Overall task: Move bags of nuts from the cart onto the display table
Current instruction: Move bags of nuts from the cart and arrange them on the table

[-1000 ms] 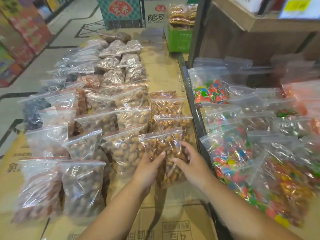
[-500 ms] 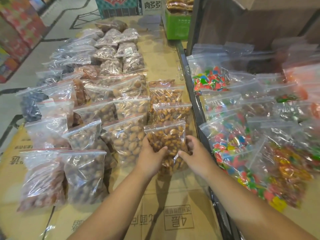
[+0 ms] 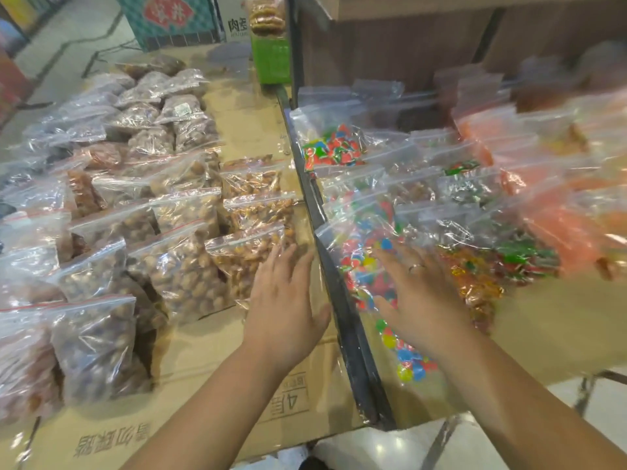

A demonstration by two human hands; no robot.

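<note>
On cardboard (image 3: 210,351), clear nut-packed bag (image 3: 237,262)

Bright, warm, even indoor light. White glare flecks on clear nut bags (image 3: 176,266) at 9 o'clock; soft shadows beneath them on cardboard (image 3: 217,361). Heavy motion blur at 2 to 3 o'clock across orange bags (image 3: 556,215). Slight smear on left hand (image 3: 285,300) and right hand (image 3: 417,300). Wide-angle bowing at edges.

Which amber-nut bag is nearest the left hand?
The frontmost bag of that column; the left hand overlaps its right edge, the others lie farther back.
</note>
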